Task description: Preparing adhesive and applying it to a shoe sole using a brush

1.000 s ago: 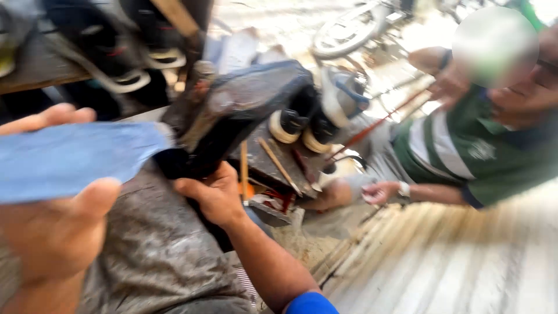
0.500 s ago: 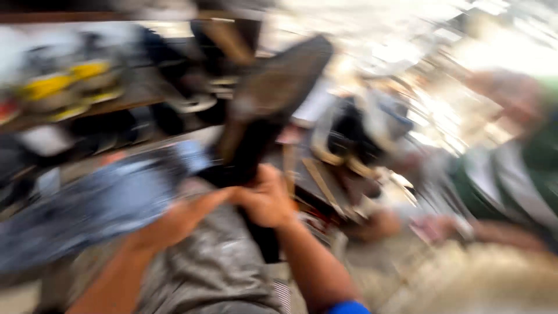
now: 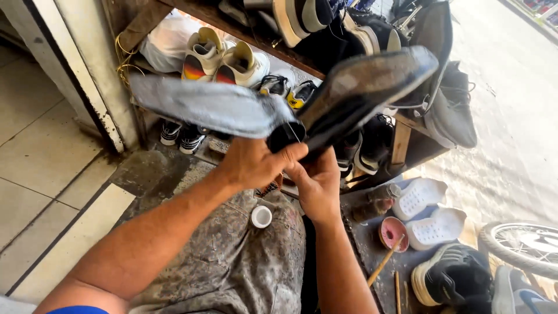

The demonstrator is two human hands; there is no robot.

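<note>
Left hand: the left hand (image 3: pixel 256 166) sits at the centre of the frame, its fingers closed around the heel end of a dark shoe (image 3: pixel 360 93), thumb pressed across the top.
Right hand: the right hand (image 3: pixel 318 186) is just below and to the right of it, touching the left hand, fingers curled up against the same heel end and gripping it.
Shoe: held sole-up above the lap, it slants from the centre toward the upper right of the frame, the worn grey-brown sole facing the camera.
Loose sole: a flat grey-blue sole piece (image 3: pixel 203 104) stretches from the heel toward the upper left, joined to the shoe at the point where the hands meet.
Lap: a stained grey cloth (image 3: pixel 232 261) covers the knees at the lower centre, with a small white cap (image 3: pixel 261 217) lying on it.
Shelf: a wooden shelf (image 3: pixel 401 142) across the top of the frame holds many shoes, among them white sneakers (image 3: pixel 224 58).
Lower right: a small red bowl (image 3: pixel 393 231) with a wooden stick (image 3: pixel 385 260) leaning in it, a brown bottle (image 3: pixel 378 202) lying beside, white soles (image 3: pixel 433 212), a black sneaker (image 3: pixel 453 279).
Far right edge: part of a bicycle wheel (image 3: pixel 523 244).
</note>
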